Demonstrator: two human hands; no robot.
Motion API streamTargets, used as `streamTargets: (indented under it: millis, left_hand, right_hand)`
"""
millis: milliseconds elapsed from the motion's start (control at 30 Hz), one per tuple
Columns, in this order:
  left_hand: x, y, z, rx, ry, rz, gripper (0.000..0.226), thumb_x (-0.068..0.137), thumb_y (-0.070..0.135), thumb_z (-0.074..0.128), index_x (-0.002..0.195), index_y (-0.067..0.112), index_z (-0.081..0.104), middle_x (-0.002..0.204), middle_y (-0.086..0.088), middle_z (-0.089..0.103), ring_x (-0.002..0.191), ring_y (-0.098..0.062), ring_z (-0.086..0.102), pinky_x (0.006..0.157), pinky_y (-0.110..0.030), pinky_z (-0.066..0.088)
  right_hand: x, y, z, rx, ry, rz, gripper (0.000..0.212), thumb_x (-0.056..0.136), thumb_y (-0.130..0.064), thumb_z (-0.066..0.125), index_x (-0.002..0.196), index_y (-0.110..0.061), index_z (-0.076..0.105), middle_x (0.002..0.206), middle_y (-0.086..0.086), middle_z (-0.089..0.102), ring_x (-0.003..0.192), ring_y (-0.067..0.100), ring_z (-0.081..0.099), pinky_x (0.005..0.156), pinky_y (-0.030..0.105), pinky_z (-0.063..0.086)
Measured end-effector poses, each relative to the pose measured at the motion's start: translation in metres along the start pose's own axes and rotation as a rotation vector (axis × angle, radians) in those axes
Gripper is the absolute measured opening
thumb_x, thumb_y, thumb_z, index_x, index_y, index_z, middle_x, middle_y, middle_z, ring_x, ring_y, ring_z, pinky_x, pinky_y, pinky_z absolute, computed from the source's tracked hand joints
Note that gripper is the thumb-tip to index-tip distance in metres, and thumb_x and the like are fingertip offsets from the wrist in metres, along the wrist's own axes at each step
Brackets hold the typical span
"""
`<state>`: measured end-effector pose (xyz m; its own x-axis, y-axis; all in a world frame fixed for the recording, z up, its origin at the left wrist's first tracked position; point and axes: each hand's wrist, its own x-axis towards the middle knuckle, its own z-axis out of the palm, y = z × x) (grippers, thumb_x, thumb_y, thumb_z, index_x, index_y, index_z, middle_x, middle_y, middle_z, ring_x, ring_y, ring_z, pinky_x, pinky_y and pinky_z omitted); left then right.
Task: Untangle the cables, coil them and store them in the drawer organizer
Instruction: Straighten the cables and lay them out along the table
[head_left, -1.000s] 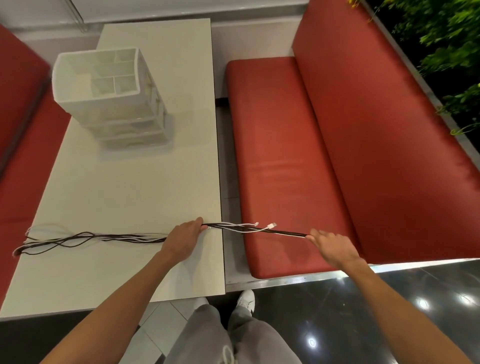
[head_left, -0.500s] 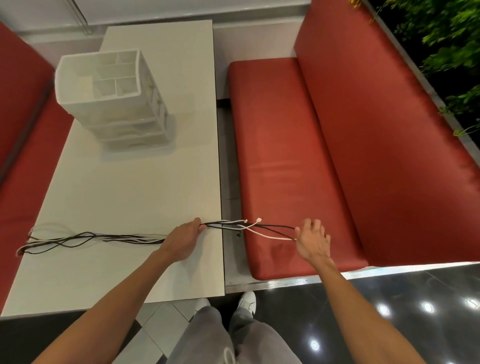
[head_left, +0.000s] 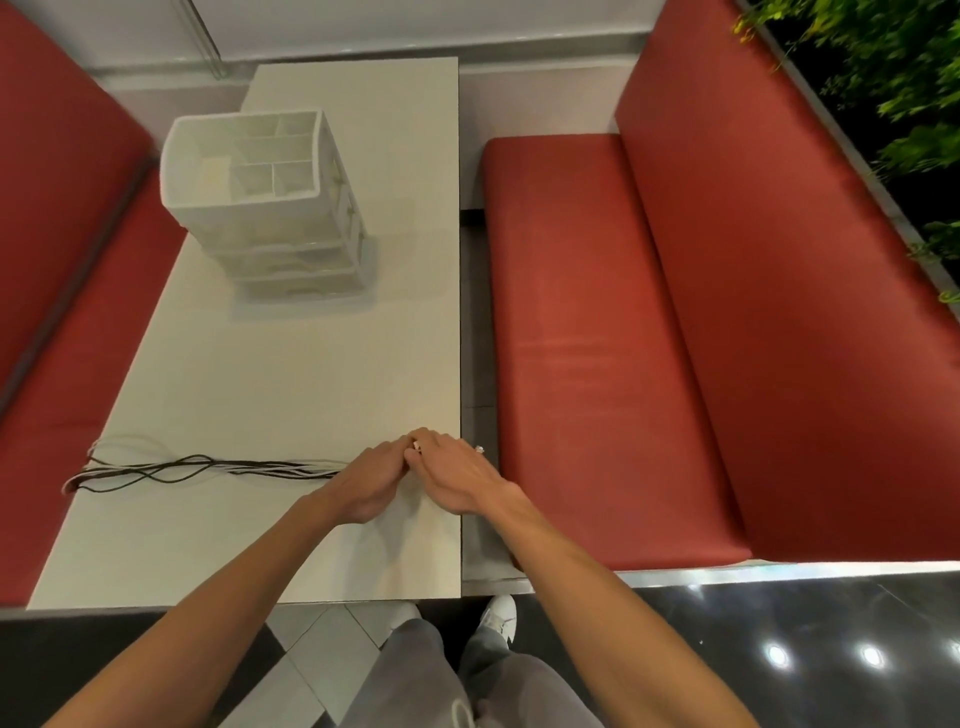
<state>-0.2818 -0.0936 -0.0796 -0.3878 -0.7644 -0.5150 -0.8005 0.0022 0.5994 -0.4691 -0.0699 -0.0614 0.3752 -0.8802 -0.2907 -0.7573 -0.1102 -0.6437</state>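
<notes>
Right hand (head_left: 457, 478) has come in from over the bench seat and now meets the left hand (head_left: 369, 480) at the desk's right edge. The stretch of cable that spanned the gap is no longer strung out.

Nearest, below the hands: grey trousers (head_left: 441, 686), one white shoe (head_left: 501, 613), dark glossy floor (head_left: 779, 649) with spots of light.

Left hand: fingers curled down over the end of the cables (head_left: 208, 467), holding the bundle against the desk (head_left: 311, 364). Right hand: lies across it, fingertips touching the left fingertips. A small white plug (head_left: 415, 445) shows where the fingers meet, and a second white plug (head_left: 478, 449) peeks out beyond the right hand's knuckles. Whether the right hand actually pinches anything is hidden, so I cannot tell.

Cables: dark and pale strands run flat on the desk, leftward from under the left hand, crossing each other loosely and ending in bends near the desk's left edge.

Beyond the hands, well apart from them and toward the left: white drawer organizer (head_left: 260, 197), upright, open compartments on top, drawers stacked beneath.

Right of the right hand, across a narrow gap: red bench (head_left: 597, 338) with a tall back. Another red bench (head_left: 52, 260) flanks the desk to the left. Farthest, up right: green plants (head_left: 883, 78).
</notes>
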Motion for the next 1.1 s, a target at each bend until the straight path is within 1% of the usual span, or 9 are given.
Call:
streamTargets:
  millis: [133,267,333,400,467,633,833,967,1100]
  left_hand:
    - [-0.004,0.008,-0.001,-0.092,0.02,-0.051,0.024,0.106,0.026,0.036,0.096,0.021,0.057,0.103,-0.004,0.068,0.087,-0.019,0.048,0.09,-0.057,0.047]
    - [-0.004,0.014,-0.006,0.009,-0.002,-0.002,0.021,0.112,0.02,0.037,0.099,0.018,0.053,0.107,-0.009,0.063,0.089,-0.016,0.043,0.088,-0.05,0.047]
    - [-0.006,0.01,-0.014,0.111,0.015,0.032,0.024,0.113,0.026,0.039,0.09,0.021,0.044,0.094,-0.006,0.059,0.077,-0.017,0.042,0.081,-0.05,0.046]
    - [-0.009,0.001,-0.027,0.259,-0.005,0.028,0.027,0.114,0.031,0.038,0.088,0.024,0.039,0.091,-0.002,0.057,0.079,-0.022,0.047,0.075,-0.042,0.04]
    - [-0.014,-0.006,-0.038,0.369,-0.052,0.037,0.028,0.114,0.028,0.036,0.086,0.028,0.034,0.092,-0.001,0.059,0.083,-0.027,0.051,0.075,-0.042,0.04]
    - [-0.008,0.008,-0.028,0.537,0.039,0.029,0.029,0.115,0.045,0.021,0.106,0.024,0.039,0.107,-0.006,0.069,0.088,-0.035,0.063,0.071,-0.042,0.047]
    - [0.009,0.06,0.002,0.59,0.254,-0.13,0.034,0.116,0.036,0.025,0.128,0.015,0.049,0.114,-0.011,0.073,0.091,-0.036,0.07,0.067,-0.039,0.039]
    - [0.014,0.053,-0.002,0.499,0.169,0.04,0.024,0.116,0.039,0.023,0.109,0.023,0.04,0.103,-0.009,0.07,0.077,-0.031,0.061,0.065,-0.04,0.044]
    - [0.013,0.049,-0.003,0.5,0.045,0.153,0.024,0.115,0.042,0.022,0.102,0.026,0.034,0.093,0.0,0.061,0.077,-0.031,0.058,0.068,-0.045,0.05]
  right_hand:
    - [0.003,0.001,-0.004,-0.157,-0.016,-0.082,0.034,0.117,-0.03,0.033,0.124,-0.005,0.055,0.122,0.02,0.063,0.108,0.041,0.061,0.091,0.05,0.046]
    - [0.004,0.001,-0.008,-0.312,0.05,-0.163,0.02,0.11,-0.014,0.044,0.117,-0.005,0.06,0.11,0.019,0.061,0.094,0.04,0.061,0.077,0.05,0.046]
    - [0.003,0.004,-0.013,-0.394,0.092,-0.166,0.023,0.107,-0.018,0.04,0.115,-0.007,0.059,0.109,0.017,0.063,0.093,0.039,0.063,0.073,0.046,0.04]
    - [0.003,0.011,-0.019,-0.469,0.131,-0.182,0.035,0.11,-0.026,0.028,0.116,-0.009,0.059,0.109,0.015,0.066,0.094,0.038,0.065,0.073,0.045,0.038]
    - [-0.001,0.018,-0.022,-0.519,0.153,-0.204,0.031,0.114,-0.029,0.034,0.114,-0.011,0.059,0.104,0.013,0.068,0.088,0.038,0.066,0.071,0.046,0.041]
    - [-0.007,0.026,-0.02,-0.633,0.208,-0.077,0.02,0.107,-0.033,0.061,0.094,-0.019,0.063,0.075,0.003,0.065,0.055,0.024,0.066,0.048,0.035,0.033]
    - [-0.01,0.022,-0.004,-0.585,0.358,0.163,0.022,0.093,-0.029,0.078,0.084,-0.02,0.06,0.067,0.001,0.059,0.041,0.016,0.06,0.035,0.025,0.033]
    - [-0.024,0.062,-0.016,-0.586,0.385,0.056,0.022,0.11,-0.036,0.052,0.095,-0.02,0.056,0.08,0.001,0.057,0.057,0.02,0.064,0.048,0.037,0.047]
    - [-0.03,0.092,-0.025,-0.38,0.066,0.013,0.033,0.115,-0.041,0.03,0.126,-0.017,0.05,0.117,0.006,0.059,0.104,0.034,0.063,0.086,0.049,0.047]
